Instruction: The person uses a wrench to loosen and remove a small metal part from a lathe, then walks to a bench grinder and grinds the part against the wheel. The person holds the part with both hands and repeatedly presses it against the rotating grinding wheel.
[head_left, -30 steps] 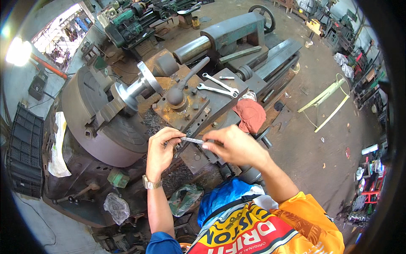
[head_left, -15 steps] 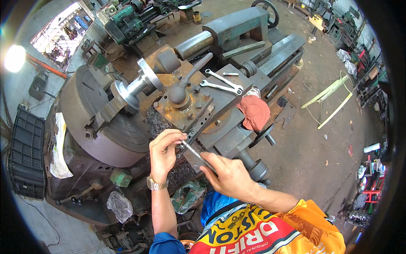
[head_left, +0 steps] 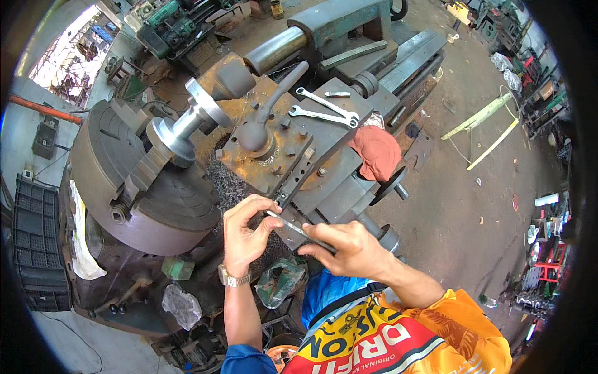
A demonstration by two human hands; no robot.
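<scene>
My right hand (head_left: 349, 247) is closed round a slim metal rod (head_left: 289, 225), which slants up and left out of my fist. The far tip of the rod lies between the thumb and curled fingers of my left hand (head_left: 245, 234). Just above my left fingertips is the near end of a dark tool bar (head_left: 293, 188) with a row of holes, clamped on the lathe's rusty tool post (head_left: 265, 146). A stepped, shiny metal workpiece (head_left: 180, 131) sits in the large chuck (head_left: 156, 187) to the left.
Two combination wrenches (head_left: 327, 116) and a short metal piece (head_left: 338, 94) lie on the carriage behind the tool post. A red cloth (head_left: 377, 153) hangs beside a handwheel (head_left: 389, 187). Metal chips (head_left: 233, 182) lie below the tool post. The tailstock (head_left: 349, 22) stands at the back.
My view has shifted slightly. My left thumb has come away from the fingers somewhat, around the rod's tip. My right hand has moved a little toward me, with the rod still in it.
</scene>
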